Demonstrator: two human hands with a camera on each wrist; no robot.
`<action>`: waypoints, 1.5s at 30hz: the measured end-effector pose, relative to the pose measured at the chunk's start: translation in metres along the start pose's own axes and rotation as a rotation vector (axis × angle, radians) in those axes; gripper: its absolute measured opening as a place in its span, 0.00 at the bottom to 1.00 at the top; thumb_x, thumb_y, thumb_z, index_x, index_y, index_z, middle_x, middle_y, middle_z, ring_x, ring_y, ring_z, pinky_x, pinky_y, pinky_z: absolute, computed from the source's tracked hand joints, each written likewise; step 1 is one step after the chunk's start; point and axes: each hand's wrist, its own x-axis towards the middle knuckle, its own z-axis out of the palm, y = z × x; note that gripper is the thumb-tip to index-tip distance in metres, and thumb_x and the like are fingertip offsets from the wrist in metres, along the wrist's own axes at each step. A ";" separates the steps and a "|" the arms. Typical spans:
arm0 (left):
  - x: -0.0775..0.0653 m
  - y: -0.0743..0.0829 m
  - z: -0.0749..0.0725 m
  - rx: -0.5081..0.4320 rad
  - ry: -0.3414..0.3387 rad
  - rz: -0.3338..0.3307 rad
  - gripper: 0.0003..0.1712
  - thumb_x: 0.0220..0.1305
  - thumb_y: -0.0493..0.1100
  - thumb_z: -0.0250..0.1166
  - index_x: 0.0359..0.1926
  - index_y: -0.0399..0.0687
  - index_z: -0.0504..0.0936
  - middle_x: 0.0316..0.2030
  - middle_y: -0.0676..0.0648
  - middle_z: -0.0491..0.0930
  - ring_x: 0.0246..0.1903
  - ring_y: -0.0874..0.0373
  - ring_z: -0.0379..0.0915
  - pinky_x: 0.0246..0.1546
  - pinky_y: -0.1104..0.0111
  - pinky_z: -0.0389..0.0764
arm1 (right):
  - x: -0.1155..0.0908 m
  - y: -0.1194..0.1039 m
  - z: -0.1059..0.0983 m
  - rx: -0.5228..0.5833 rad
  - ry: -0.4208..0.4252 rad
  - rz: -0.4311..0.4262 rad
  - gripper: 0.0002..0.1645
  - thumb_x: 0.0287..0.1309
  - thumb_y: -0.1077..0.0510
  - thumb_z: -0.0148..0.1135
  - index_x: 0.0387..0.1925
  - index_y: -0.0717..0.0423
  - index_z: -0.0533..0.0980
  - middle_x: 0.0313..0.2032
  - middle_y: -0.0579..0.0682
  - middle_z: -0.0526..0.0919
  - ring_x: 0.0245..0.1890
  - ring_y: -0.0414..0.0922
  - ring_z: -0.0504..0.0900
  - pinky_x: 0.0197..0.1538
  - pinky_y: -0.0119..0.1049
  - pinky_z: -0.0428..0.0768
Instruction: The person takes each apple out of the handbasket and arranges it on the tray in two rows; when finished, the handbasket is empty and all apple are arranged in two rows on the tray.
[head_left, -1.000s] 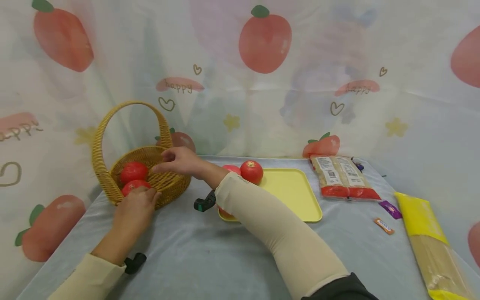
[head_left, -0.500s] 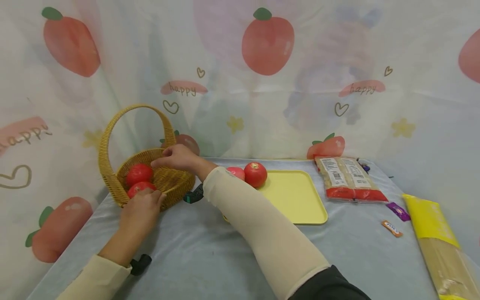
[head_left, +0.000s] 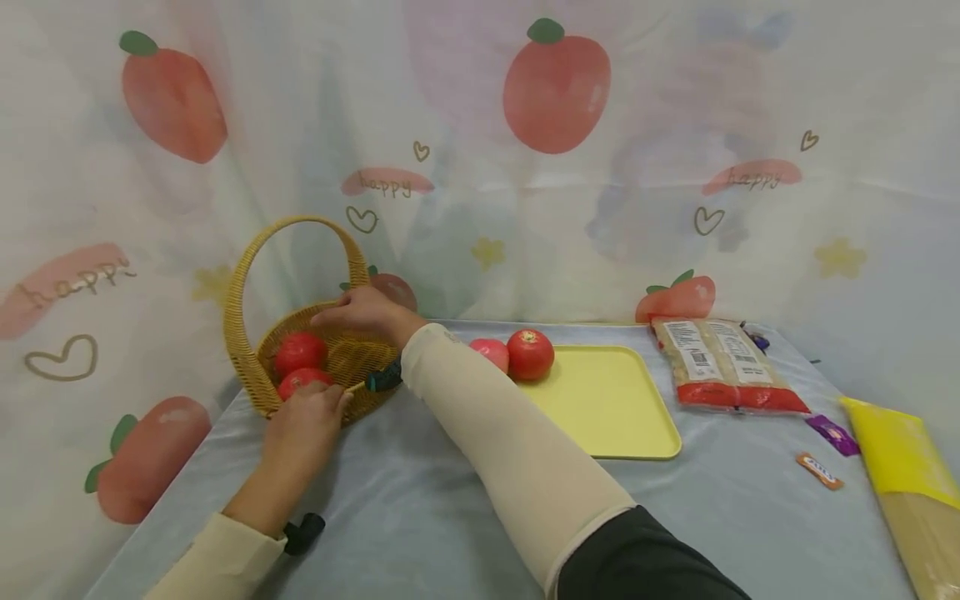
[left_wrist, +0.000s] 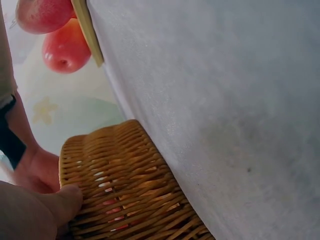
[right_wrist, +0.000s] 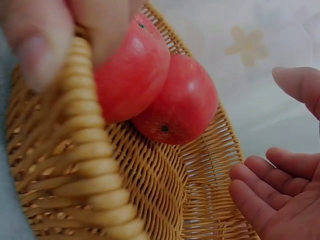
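Note:
A yellow wicker basket (head_left: 360,358) with a tall hoop handle stands at the table's back left, two red tomatoes (right_wrist: 175,102) lying inside at its left. My left hand (head_left: 306,429) grips the basket's front rim; in the left wrist view its thumb lies on the wicker wall, and the right wrist view catches its fingertips over the rim. My right hand (head_left: 367,315) hovers over the basket's back right side, palm visible in the right wrist view, fingers loosely extended and holding nothing. Whether it touches the far rim I cannot tell.
Right of the basket, a yellow tray (head_left: 615,400) bears a red tomato (head_left: 530,354) and a pinker one (head_left: 491,352), partly behind my right sleeve. Farther right lie a red-ended grain bag (head_left: 727,367), a purple packet (head_left: 832,435), an orange-wrapped bar (head_left: 820,471) and a yellow-topped bag (head_left: 903,492).
The head view has turned left, so the scene sits further right. My right hand has shifted slightly left relative to the basket. My left hand keeps its grip on the rim.

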 end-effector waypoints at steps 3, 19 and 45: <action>0.003 0.005 0.001 -0.002 0.008 0.013 0.10 0.69 0.40 0.68 0.31 0.40 0.83 0.28 0.40 0.78 0.31 0.38 0.80 0.29 0.45 0.81 | 0.004 0.003 -0.004 0.029 0.012 0.034 0.25 0.57 0.36 0.74 0.43 0.50 0.83 0.40 0.41 0.85 0.38 0.39 0.84 0.46 0.38 0.84; 0.002 0.007 -0.001 -0.004 0.030 0.012 0.09 0.69 0.38 0.68 0.31 0.38 0.83 0.29 0.40 0.80 0.34 0.37 0.80 0.31 0.44 0.82 | 0.039 -0.005 0.022 -0.051 -0.026 0.062 0.26 0.58 0.35 0.71 0.28 0.53 0.78 0.35 0.43 0.77 0.36 0.39 0.74 0.45 0.37 0.79; -0.002 0.009 0.001 -0.038 0.076 0.010 0.09 0.69 0.39 0.68 0.32 0.38 0.83 0.30 0.40 0.80 0.34 0.36 0.80 0.32 0.43 0.81 | 0.069 0.003 0.038 -0.212 -0.300 0.037 0.29 0.51 0.31 0.74 0.40 0.50 0.81 0.37 0.41 0.80 0.40 0.37 0.78 0.43 0.29 0.78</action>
